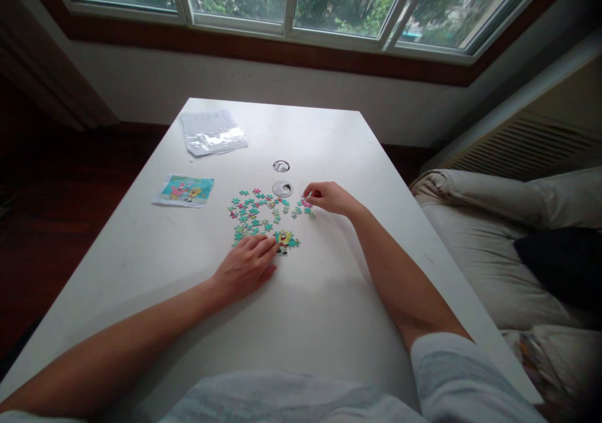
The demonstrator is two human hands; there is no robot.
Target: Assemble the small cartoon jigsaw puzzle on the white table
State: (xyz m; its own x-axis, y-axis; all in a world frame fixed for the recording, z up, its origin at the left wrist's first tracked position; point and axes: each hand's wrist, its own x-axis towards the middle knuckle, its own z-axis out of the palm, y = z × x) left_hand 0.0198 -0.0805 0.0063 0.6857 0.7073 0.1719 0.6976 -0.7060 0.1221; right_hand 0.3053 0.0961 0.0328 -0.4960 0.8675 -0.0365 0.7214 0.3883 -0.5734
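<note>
Loose jigsaw puzzle pieces (254, 213), mostly teal and green with some pink and yellow, lie spread on the white table. Just in front of them is a small joined section of puzzle (285, 241) showing a yellow cartoon figure. My left hand (249, 260) lies flat at the left edge of this section, fingers stretched out, covering part of the nearby pieces. Over a smaller group of pieces to the right, my right hand (324, 198) has its thumb and forefinger pinched at a pinkish puzzle piece (306, 203). The fingertips partly hide that piece.
A printed reference picture (187, 191) lies left of the pieces. Farther back is a clear plastic bag with paper (211, 133). Two round cable holes (282, 189) sit mid-table behind the pieces. A beige sofa (465, 241) stands along the right side of the table (301, 322).
</note>
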